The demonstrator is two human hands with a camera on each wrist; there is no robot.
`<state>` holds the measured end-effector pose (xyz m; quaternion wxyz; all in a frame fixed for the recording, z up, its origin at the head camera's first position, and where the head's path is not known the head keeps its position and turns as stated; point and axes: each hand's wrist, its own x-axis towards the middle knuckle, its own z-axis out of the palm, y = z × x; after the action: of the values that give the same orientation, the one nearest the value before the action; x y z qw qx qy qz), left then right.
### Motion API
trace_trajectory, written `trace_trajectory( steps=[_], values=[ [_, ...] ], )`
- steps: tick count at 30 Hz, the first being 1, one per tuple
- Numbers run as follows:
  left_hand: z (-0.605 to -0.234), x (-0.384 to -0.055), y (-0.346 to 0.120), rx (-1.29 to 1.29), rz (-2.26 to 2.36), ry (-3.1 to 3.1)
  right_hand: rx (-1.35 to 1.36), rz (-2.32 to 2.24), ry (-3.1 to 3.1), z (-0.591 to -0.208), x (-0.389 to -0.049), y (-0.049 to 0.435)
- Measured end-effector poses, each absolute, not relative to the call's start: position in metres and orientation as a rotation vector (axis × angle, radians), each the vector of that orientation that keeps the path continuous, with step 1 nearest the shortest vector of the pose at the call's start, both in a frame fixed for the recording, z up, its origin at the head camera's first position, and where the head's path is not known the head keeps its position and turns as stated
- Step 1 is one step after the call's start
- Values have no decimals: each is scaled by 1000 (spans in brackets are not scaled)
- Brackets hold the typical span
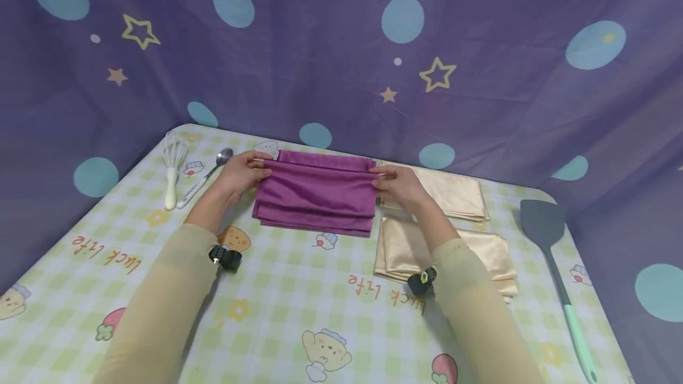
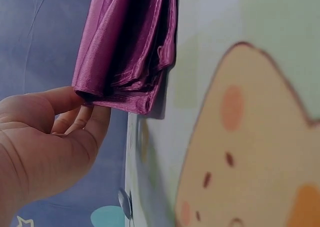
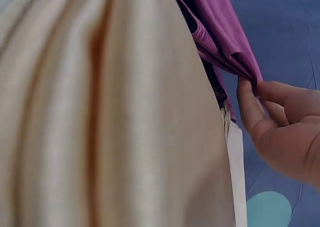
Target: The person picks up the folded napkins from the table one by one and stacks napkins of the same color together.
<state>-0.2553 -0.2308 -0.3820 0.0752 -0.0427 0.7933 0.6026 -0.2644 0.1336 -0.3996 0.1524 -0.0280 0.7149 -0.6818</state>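
Note:
A folded purple satin cloth (image 1: 320, 194) lies toward the back of the table, in several layers. My left hand (image 1: 242, 175) pinches its left edge near the far corner, and in the left wrist view the thumb and fingers (image 2: 99, 124) hold the folded layers. At the opposite side my right hand (image 1: 401, 187) pinches the right edge, the cloth's layers gathered between thumb and fingers (image 3: 252, 107) in the right wrist view. The far strip of the cloth shows beyond the raised fold.
Two folded cream satin cloths, one farther back (image 1: 453, 191) and one nearer (image 1: 400, 245), lie under and beside my right arm. A whisk (image 1: 171, 173) and a spoon (image 1: 205, 179) rest at the left. A spatula (image 1: 555, 253) lies along the right edge. Behind hangs a purple curtain (image 1: 331, 64).

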Motion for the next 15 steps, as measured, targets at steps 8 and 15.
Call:
trace_trajectory(
  steps=[8,15],
  values=[
    [-378,-267,-228,-184,1816,2364,-62,-1987,1962,-402,-278,138],
    [-382,-276,-227,-210,1849,2341,-47,-1989,1982,-400,-288,137]
  ],
)
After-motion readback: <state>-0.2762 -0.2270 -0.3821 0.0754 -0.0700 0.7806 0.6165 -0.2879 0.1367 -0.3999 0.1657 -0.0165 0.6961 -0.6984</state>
